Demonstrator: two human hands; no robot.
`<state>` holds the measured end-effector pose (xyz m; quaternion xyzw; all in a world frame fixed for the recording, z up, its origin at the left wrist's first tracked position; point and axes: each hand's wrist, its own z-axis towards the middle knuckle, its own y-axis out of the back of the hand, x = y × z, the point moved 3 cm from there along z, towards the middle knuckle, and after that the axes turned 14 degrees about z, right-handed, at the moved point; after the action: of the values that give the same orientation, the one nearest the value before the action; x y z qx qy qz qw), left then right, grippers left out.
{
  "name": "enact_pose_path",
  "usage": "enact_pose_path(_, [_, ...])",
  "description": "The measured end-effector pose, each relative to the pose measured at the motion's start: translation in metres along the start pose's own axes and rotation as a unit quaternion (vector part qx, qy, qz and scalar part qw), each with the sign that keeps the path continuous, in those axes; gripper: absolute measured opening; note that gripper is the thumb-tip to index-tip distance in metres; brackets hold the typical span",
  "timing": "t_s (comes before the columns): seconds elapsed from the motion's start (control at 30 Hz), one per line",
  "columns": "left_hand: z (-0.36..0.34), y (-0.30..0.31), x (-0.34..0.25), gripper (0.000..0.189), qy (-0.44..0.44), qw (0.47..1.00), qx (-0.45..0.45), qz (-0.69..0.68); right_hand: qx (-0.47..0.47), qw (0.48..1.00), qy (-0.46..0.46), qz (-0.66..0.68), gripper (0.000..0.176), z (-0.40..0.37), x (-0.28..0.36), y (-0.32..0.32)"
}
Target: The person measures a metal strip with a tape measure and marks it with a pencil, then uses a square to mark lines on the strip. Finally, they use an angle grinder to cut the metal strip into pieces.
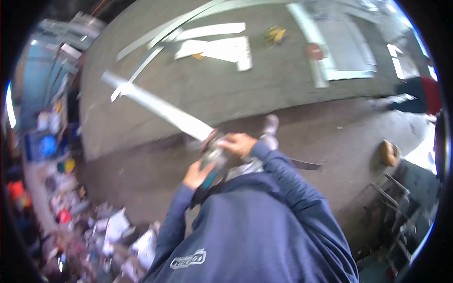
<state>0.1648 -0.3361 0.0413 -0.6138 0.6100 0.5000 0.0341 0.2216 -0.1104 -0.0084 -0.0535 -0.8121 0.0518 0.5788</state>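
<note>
In front of my body I hold an angle grinder with a teal body and a reddish-brown disc. My left hand is wrapped round the teal body. Up by the metal head, my right hand is closed on the grinder, its fingertips partly hidden. The disc is by the near end of a long pale metal strip, which reaches over the table's edge. Blur keeps me from telling whether disc and strip touch.
On the large grey table lie several pale strips, a yellow object, a frame and a reddish disc. Clutter fills the lower left. A person in red and dark clothing is at right, near metal stands.
</note>
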Motion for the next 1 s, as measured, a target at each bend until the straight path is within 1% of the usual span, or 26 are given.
enact_pose_path(0.03, [-0.003, 0.003, -0.014, 0.046, 0.034, 0.998, 0.001, -0.048, 0.013, 0.997, -0.061, -0.051, 0.069, -0.006, 0.010, 0.014])
enact_pose_path(0.07, [-0.007, 0.004, -0.028, 0.046, 0.059, 0.993, 0.012, -0.104, -0.028, 0.992, -0.035, -0.119, 0.065, -0.024, 0.035, 0.024])
enact_pose_path(0.1, [-0.010, 0.007, -0.019, 0.044, 0.008, 0.994, 0.029, -0.110, -0.011, 0.980, 0.000, -0.197, 0.059, -0.038, 0.066, 0.030])
enact_pose_path(0.13, [-0.017, 0.013, -0.012, 0.062, -0.026, 0.991, 0.061, -0.112, -0.002, 0.968, 0.062, -0.244, 0.053, -0.053, 0.095, 0.035])
enact_pose_path(0.17, [-0.024, 0.011, 0.003, 0.075, -0.034, 0.983, 0.054, -0.175, -0.011, 0.951, 0.078, -0.299, 0.048, -0.063, 0.117, 0.036])
enact_pose_path(0.2, [-0.045, 0.026, -0.052, 0.081, -0.020, 0.959, 0.105, -0.263, -0.010, 0.933, 0.097, -0.347, 0.043, -0.073, 0.138, 0.034])
enact_pose_path(0.23, [-0.051, 0.022, -0.062, 0.089, -0.037, 0.944, 0.069, -0.321, -0.036, 0.913, 0.141, -0.382, 0.040, -0.085, 0.165, 0.032])
enact_pose_path(0.27, [-0.053, 0.022, -0.062, 0.091, -0.014, 0.924, 0.060, -0.378, -0.055, 0.890, 0.187, -0.412, 0.038, -0.092, 0.189, 0.029])
enact_pose_path(0.3, [-0.051, 0.024, -0.062, 0.091, -0.014, 0.908, 0.044, -0.417, -0.073, 0.852, 0.264, -0.446, 0.040, -0.092, 0.205, 0.029])
enact_pose_path(0.33, [-0.053, 0.029, -0.071, 0.091, -0.015, 0.890, 0.028, -0.456, -0.075, 0.849, 0.264, -0.452, 0.040, -0.090, 0.219, 0.032])
enact_pose_path(0.37, [-0.054, 0.031, -0.073, 0.091, -0.021, 0.888, 0.031, -0.458, -0.078, 0.827, 0.317, -0.458, 0.041, -0.090, 0.234, 0.036])
enact_pose_path(0.4, [-0.055, 0.035, -0.071, 0.091, -0.025, 0.870, -0.010, -0.491, -0.079, 0.803, 0.367, -0.463, 0.041, -0.090, 0.243, 0.036])
enact_pose_path(0.43, [-0.057, 0.037, -0.071, 0.091, -0.025, 0.850, -0.052, -0.523, -0.075, 0.807, 0.400, -0.429, 0.038, -0.075, 0.231, 0.040])
enact_pose_path(0.47, [-0.061, 0.036, -0.077, 0.091, -0.027, 0.847, -0.053, -0.528, -0.071, 0.805, 0.400, -0.432, 0.038, -0.062, 0.216, 0.047])
enact_pose_path(0.53, [-0.075, 0.039, -0.095, 0.091, -0.070, 0.792, -0.016, -0.607, -0.006, 0.809, 0.453, -0.374, 0.034, -0.036, 0.181, 0.056])
enact_pose_path(0.57, [-0.085, 0.038, -0.106, 0.093, -0.066, 0.780, -0.019, -0.622, 0.020, 0.818, 0.437, -0.375, 0.031, -0.024, 0.156, 0.054])
enact_pose_path(0.6, [-0.091, 0.034, -0.105, 0.093, -0.063, 0.778, -0.037, -0.624, -0.006, 0.772, 0.478, -0.418, 0.032, -0.021, 0.138, 0.044])
enact_pose_path(0.67, [-0.104, 0.019, -0.107, 0.098, -0.094, 0.742, 0.003, -0.664, 0.002, 0.768, 0.496, -0.405, 0.032, -0.029, 0.131, 0.033])
enact_pose_path(0.7, [-0.109, 0.011, -0.107, 0.098, -0.090, 0.740, -0.012, -0.667, 0.015, 0.769, 0.500, -0.397, 0.032, -0.032, 0.130, 0.034])
enact_pose_path(0.77, [-0.120, -0.009, -0.113, 0.096, -0.080, 0.739, 0.009, -0.669, 0.018, 0.769, 0.512, -0.383, 0.027, -0.043, 0.133, 0.034])
enact_pose_path(0.8, [-0.123, -0.019, -0.116, 0.096, -0.073, 0.738, -0.001, -0.671, 0.026, 0.772, 0.513, -0.374, 0.027, -0.048, 0.134, 0.036])
enact_pose_path(0.87, [-0.128, -0.039, -0.131, 0.095, -0.077, 0.752, 0.001, -0.655, 0.030, 0.772, 0.527, -0.355, 0.021, -0.055, 0.135, 0.042])
enact_pose_path(0.9, [-0.127, -0.048, -0.139, 0.097, -0.101, 0.749, 0.017, -0.654, 0.032, 0.775, 0.527, -0.347, 0.020, -0.049, 0.125, 0.046])
enact_pose_path(0.93, [-0.113, -0.055, -0.125, 0.099, -0.196, 0.779, 0.120, -0.583, 0.016, 0.772, 0.541, -0.333, 0.017, -0.049, 0.122, 0.053])
enact_pose_path(0.97, [-0.116, -0.062, -0.142, 0.100, -0.156, 0.771, 0.113, -0.607, 0.047, 0.804, 0.498, -0.322, 0.016, -0.051, 0.124, 0.056])
enact_pose_path(1.0, [-0.131, -0.077, -0.156, 0.099, -0.042, 0.695, 0.029, -0.717, 0.059, 0.798, 0.531, -0.279, 0.018, -0.054, 0.129, 0.061])
